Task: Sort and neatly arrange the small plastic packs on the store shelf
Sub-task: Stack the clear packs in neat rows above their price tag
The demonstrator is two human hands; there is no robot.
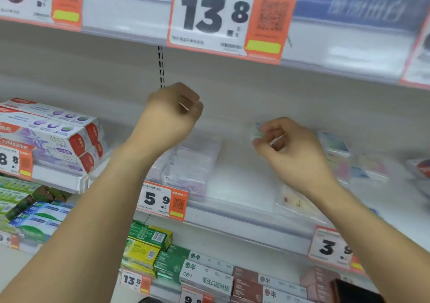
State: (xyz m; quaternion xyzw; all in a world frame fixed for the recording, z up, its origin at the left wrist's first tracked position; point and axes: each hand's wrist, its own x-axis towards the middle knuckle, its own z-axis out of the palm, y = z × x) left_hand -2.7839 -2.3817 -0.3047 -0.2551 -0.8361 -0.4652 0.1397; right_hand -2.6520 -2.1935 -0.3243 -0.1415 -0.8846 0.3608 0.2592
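Both arms reach into the middle shelf (244, 212). My left hand (171, 114) is raised above a stack of clear purple plastic packs (190, 170), fingers curled shut with nothing seen in them. My right hand (290, 149) pinches a small round clear pack with a green-blue label (256, 132) at its fingertips. A flat clear pack (295, 201) lies near the shelf front under my right wrist. Several more small packs (349, 160) sit blurred at the right of the shelf.
Colgate toothpaste boxes (53, 135) are stacked at the left. Price tags 5.9 (162, 201) and 3.9 (330, 246) hang on the shelf's front rail. The upper shelf edge with tag 13.8 (214, 14) hangs overhead. Green, yellow and brown boxes (162, 256) fill the shelf below.
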